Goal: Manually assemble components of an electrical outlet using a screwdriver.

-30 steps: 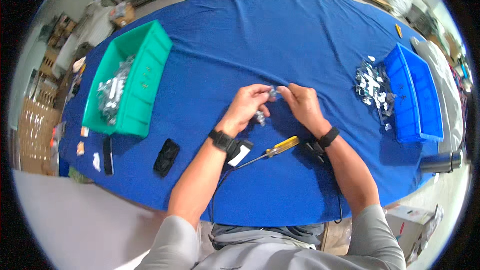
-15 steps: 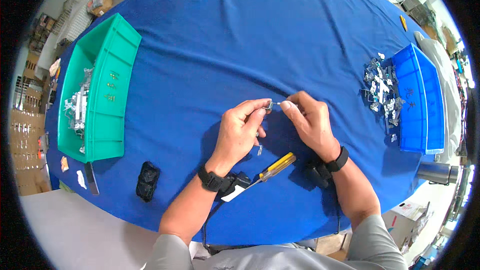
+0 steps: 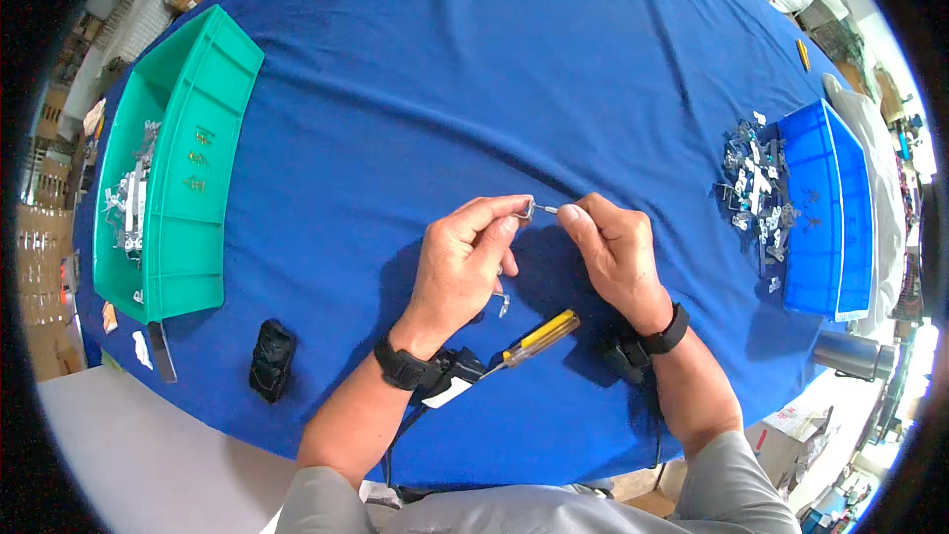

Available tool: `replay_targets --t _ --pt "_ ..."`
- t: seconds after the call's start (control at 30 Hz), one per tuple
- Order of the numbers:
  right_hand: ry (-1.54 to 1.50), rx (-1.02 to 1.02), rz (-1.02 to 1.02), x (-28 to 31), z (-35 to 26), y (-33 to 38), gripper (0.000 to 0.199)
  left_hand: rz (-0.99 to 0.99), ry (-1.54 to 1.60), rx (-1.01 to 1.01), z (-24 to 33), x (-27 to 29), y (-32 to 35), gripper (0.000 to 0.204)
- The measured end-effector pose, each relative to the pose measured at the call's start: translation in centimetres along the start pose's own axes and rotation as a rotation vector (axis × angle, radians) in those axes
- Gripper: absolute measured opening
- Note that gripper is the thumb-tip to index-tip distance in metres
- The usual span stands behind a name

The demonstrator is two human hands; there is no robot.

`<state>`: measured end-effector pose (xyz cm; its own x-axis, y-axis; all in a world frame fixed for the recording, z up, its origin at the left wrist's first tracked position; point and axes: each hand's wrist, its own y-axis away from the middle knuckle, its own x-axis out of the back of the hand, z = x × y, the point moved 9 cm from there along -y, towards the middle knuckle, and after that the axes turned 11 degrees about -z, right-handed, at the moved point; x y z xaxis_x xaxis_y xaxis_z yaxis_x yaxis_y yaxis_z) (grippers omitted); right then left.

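Observation:
My left hand (image 3: 457, 262) is closed, with a small bent metal bracket (image 3: 527, 209) pinched between thumb and forefinger. Below its curled fingers a hooked end of a metal piece (image 3: 505, 306) sticks out; whether it belongs to the same bracket is hidden. My right hand (image 3: 619, 252) pinches a thin metal pin (image 3: 547, 209), whose tip meets the bracket's right side. How far the pin runs inside the fingers cannot be seen. On the blue cloth below both hands lies a yellow-handled screwdriver (image 3: 540, 338), its shaft pointing toward my left wrist.
Small metal parts (image 3: 133, 193) lie in a green bin (image 3: 203, 208) at left. At right a heap of metal parts (image 3: 756, 183) sits against a blue bin (image 3: 820, 218). A black object (image 3: 272, 361) rests left of my forearm; a yellow-handled tool (image 3: 803, 55) lies far right.
My right fingers have drawn slightly away from the bracket, and more of the pin shows between the hands. Much of the scene has shifted a little left with the view.

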<state>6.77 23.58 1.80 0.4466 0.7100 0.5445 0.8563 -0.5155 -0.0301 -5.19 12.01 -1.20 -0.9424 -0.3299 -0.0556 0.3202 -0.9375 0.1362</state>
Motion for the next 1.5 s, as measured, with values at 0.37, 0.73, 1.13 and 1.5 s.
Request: replay_targets --t 0.37,0.73,1.13,1.5 --pt "-0.175 -0.007 0.022 0.2 0.0 -0.1 0.029 0.017 0.007 -0.016 0.2 0.0 0.1 0.025" --pt "0.1 0.182 0.025 0.2 -1.4 0.1 0.03 -0.034 0.026 0.01 0.2 -0.1 0.0 0.024" --pt "0.149 0.169 -0.048 -0.4 -1.3 -0.2 0.027 -0.08 -0.021 0.046 0.3 0.2 -0.2 0.023" --pt "0.222 0.29 -0.005 0.0 -2.6 0.1 0.011 -0.08 0.104 0.068 -0.7 -0.2 -0.5 0.024"
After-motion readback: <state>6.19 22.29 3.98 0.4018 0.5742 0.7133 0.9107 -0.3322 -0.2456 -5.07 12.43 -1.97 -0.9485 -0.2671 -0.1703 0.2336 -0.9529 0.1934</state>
